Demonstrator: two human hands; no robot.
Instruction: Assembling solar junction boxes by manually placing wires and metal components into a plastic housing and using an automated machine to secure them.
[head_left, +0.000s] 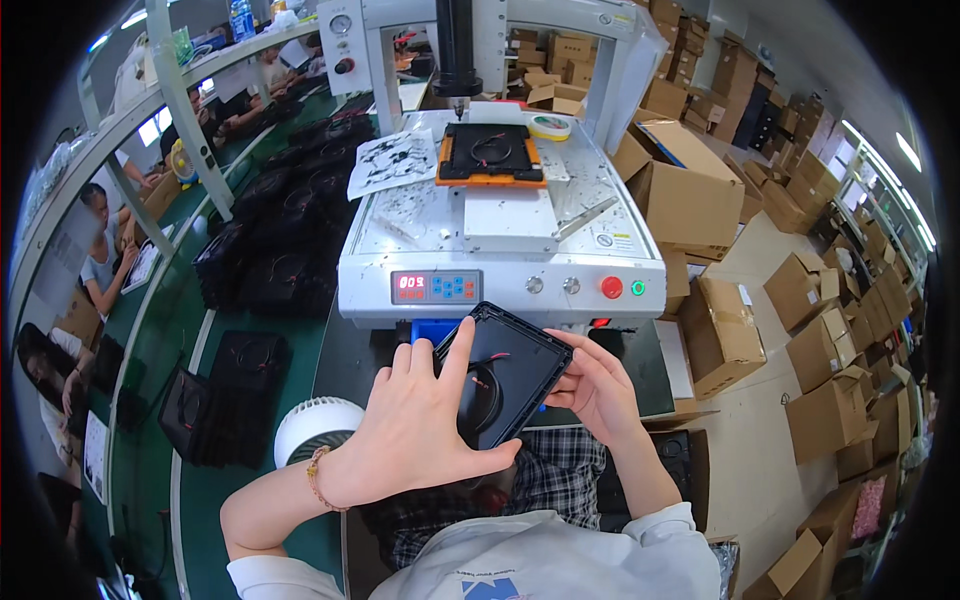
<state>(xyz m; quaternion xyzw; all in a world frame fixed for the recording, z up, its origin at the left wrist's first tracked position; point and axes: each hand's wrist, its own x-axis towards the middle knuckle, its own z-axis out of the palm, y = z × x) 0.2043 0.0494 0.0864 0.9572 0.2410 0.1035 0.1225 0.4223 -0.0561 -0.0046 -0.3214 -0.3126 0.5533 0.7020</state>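
Note:
A square black plastic housing (530, 372) is held tilted in front of me, its hollow inside facing up. A coiled black cable (486, 400) with a small red part at its end lies inside it. My left hand (408, 428) spans the housing's left side, index finger along the upper left corner and thumb at the lower edge. My right hand (603, 388) pinches the right-hand corner between thumb and fingers. Beyond, a similar black housing with a looped cable (490, 148) sits in an orange fixture (490, 182) beneath the machine's black vertical spindle (457, 55).
The white bench machine (410, 240) has a control panel (436, 287) and a red button (611, 287). Stacks of black housings (285, 215) fill the green bench at left, near a white fan (316, 425). Cardboard boxes (690, 190) stand at right. Other people sit far left.

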